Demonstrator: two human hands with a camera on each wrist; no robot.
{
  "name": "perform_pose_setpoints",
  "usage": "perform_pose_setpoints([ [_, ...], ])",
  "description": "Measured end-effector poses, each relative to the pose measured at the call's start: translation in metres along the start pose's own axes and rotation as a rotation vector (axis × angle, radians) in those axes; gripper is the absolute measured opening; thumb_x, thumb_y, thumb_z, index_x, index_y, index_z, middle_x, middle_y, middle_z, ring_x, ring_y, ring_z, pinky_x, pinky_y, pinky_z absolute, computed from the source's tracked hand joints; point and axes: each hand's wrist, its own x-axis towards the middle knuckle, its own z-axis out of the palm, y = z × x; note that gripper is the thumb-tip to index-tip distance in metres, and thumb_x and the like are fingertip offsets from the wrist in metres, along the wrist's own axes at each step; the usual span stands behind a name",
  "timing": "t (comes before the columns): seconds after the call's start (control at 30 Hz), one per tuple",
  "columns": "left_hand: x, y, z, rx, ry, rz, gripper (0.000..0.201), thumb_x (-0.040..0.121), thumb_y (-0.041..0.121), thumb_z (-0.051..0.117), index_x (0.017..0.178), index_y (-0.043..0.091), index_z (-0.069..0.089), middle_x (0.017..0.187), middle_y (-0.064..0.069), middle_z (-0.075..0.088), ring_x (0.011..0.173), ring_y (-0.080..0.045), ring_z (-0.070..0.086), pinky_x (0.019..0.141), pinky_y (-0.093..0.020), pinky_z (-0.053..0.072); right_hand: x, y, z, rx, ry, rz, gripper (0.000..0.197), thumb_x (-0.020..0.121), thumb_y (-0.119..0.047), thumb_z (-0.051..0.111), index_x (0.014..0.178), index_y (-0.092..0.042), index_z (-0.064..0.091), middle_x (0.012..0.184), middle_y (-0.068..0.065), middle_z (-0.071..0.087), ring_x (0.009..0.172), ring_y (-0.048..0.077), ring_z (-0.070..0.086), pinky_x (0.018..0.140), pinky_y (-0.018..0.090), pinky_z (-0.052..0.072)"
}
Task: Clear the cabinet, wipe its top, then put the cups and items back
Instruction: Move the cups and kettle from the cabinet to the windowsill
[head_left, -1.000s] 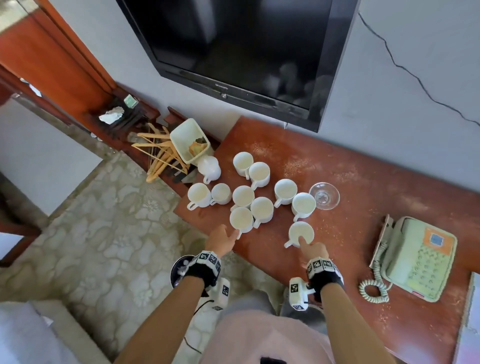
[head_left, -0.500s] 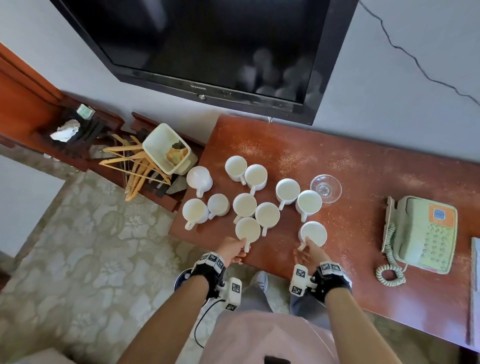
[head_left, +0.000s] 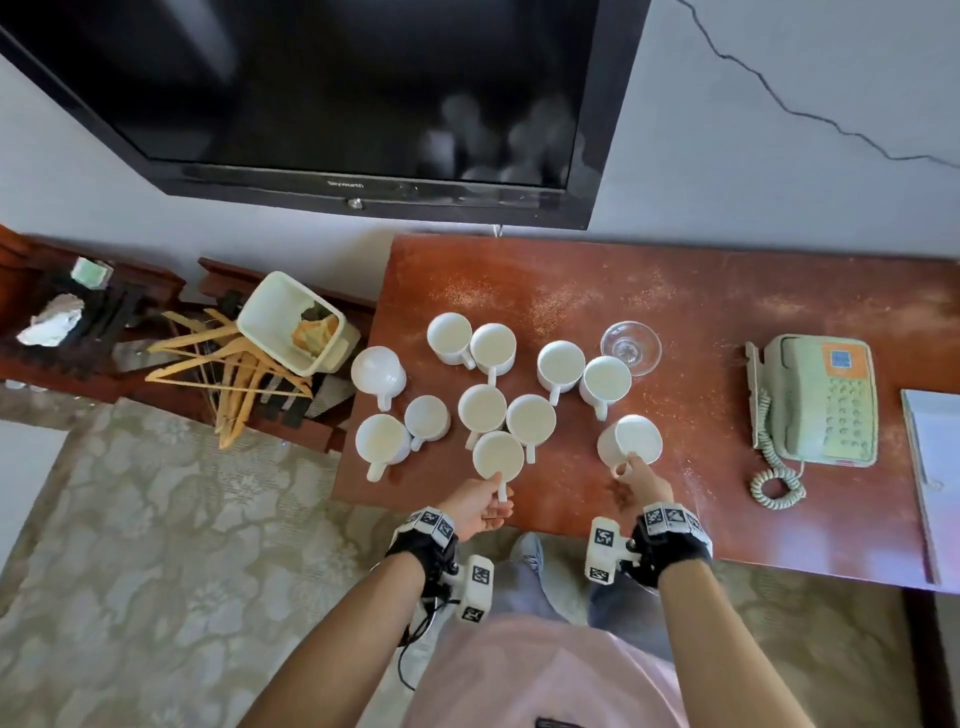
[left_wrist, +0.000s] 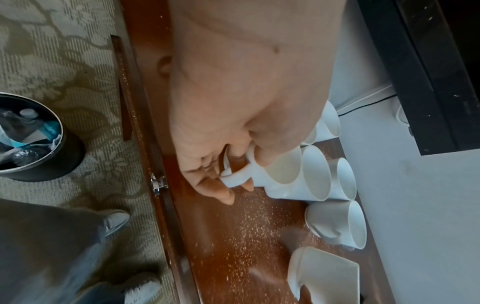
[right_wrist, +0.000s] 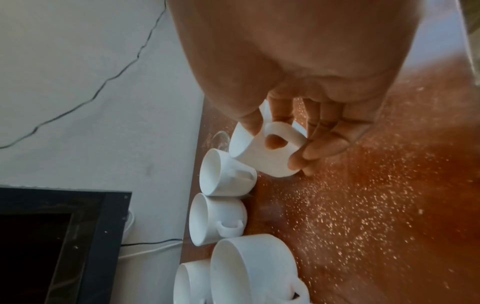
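**Head view: a white cup handle in each of my hands at the cabinet's front edge**

My right hand (head_left: 645, 486) pinches the loop handle of a white ceramic cup (head_left: 630, 440); in the right wrist view my thumb sits on top of the handle and a fingertip shows through the loop. That cup (right_wrist: 262, 151) is tipped, its mouth turned away from me toward the wall, its base near the wood.

My left hand (head_left: 478, 506) has its fingers curled round the handle of another white cup (head_left: 497, 456), which stands upright just ahead of my knuckles. In the left wrist view the handle (left_wrist: 237, 171) runs between my thumb and fingers.

Both cups are at the near edge of the reddish-brown wooden cabinet top (head_left: 727, 322), glossy and speckled with pale dust. Behind them stand the other cups (head_left: 530, 418), smooth, round, white, packed closely, several touching. A clear glass dish (head_left: 630, 347) sits just behind the rightmost cup. Well to the right lies a pale green corded telephone (head_left: 815, 397) with a coiled cord. A black television (head_left: 332, 93) hangs on the wall above.
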Motion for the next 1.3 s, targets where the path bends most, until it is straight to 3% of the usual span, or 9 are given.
perform_pose_setpoints([
  [0.2, -0.002, -0.005, 0.005, -0.070, 0.109, 0.053, 0.026, 0.106, 0.022, 0.050, 0.090, 0.003, 0.058, 0.077, -0.011, 0.058, 0.063, -0.015, 0.052, 0.054, -0.022, 0.034, -0.023, 0.000, -0.019, -0.107, 0.050, -0.158, 0.028, 0.091, -0.030, 0.059, 0.082, -0.006, 0.068, 0.072, 0.013, 0.066, 0.049, 0.017, 0.052, 0.046, 0.024, 0.037],
  [0.43, -0.027, -0.021, 0.011, -0.018, 0.205, 0.104, 0.024, 0.102, 0.021, 0.049, 0.088, 0.005, 0.061, 0.079, -0.008, 0.063, 0.066, -0.013, 0.059, 0.047, -0.019, 0.039, -0.045, -0.001, -0.051, -0.177, 0.065, -0.353, 0.031, 0.088, -0.028, 0.056, 0.065, -0.010, 0.062, 0.068, 0.014, 0.068, 0.059, 0.025, 0.058, 0.048, 0.028, 0.042],
  [0.6, -0.053, -0.031, 0.029, 0.084, 0.241, 0.226, 0.023, 0.099, 0.024, 0.055, 0.089, 0.006, 0.065, 0.078, -0.008, 0.065, 0.055, -0.010, 0.057, 0.046, -0.019, 0.041, -0.051, 0.003, -0.083, -0.213, 0.041, -0.452, 0.041, 0.072, -0.049, 0.055, 0.057, -0.013, 0.067, 0.067, 0.011, 0.074, 0.066, 0.030, 0.064, 0.069, 0.046, 0.049],
  [0.73, -0.084, -0.042, 0.054, 0.200, 0.222, 0.371, 0.027, 0.098, 0.030, 0.055, 0.091, 0.008, 0.068, 0.075, -0.004, 0.066, 0.056, -0.009, 0.056, 0.053, -0.021, 0.043, -0.074, 0.014, -0.115, -0.167, 0.037, -0.524, 0.041, 0.084, -0.044, 0.057, 0.067, -0.010, 0.072, 0.065, 0.010, 0.074, 0.067, 0.025, 0.066, 0.077, 0.045, 0.057],
  [1.0, -0.153, -0.072, 0.160, 0.390, 0.046, 0.644, 0.037, 0.103, 0.043, 0.055, 0.098, 0.010, 0.071, 0.079, -0.003, 0.063, 0.066, -0.011, 0.056, 0.059, -0.024, 0.044, -0.119, 0.049, -0.246, -0.118, 0.117, -0.686, 0.043, 0.090, -0.049, 0.058, 0.075, -0.014, 0.077, 0.067, 0.004, 0.074, 0.069, 0.021, 0.069, 0.080, 0.045, 0.060],
  [1.13, -0.182, -0.097, 0.231, 0.454, -0.112, 0.744, 0.036, 0.105, 0.038, 0.057, 0.108, 0.005, 0.071, 0.082, -0.001, 0.061, 0.065, -0.006, 0.052, 0.056, -0.020, 0.043, -0.144, 0.077, -0.334, -0.069, 0.230, -0.771, 0.047, 0.096, -0.053, 0.056, 0.072, -0.017, 0.074, 0.058, -0.001, 0.069, 0.059, 0.016, 0.062, 0.065, 0.034, 0.052],
  [1.3, -0.212, -0.133, 0.338, 0.571, -0.333, 0.788, 0.038, 0.106, 0.032, 0.056, 0.110, -0.005, 0.066, 0.086, -0.005, 0.057, 0.068, -0.007, 0.051, 0.056, -0.019, 0.041, -0.160, 0.122, -0.445, 0.125, 0.387, -0.730, 0.048, 0.093, -0.060, 0.055, 0.081, -0.018, 0.075, 0.066, 0.003, 0.074, 0.060, 0.015, 0.067, 0.070, 0.036, 0.057],
])
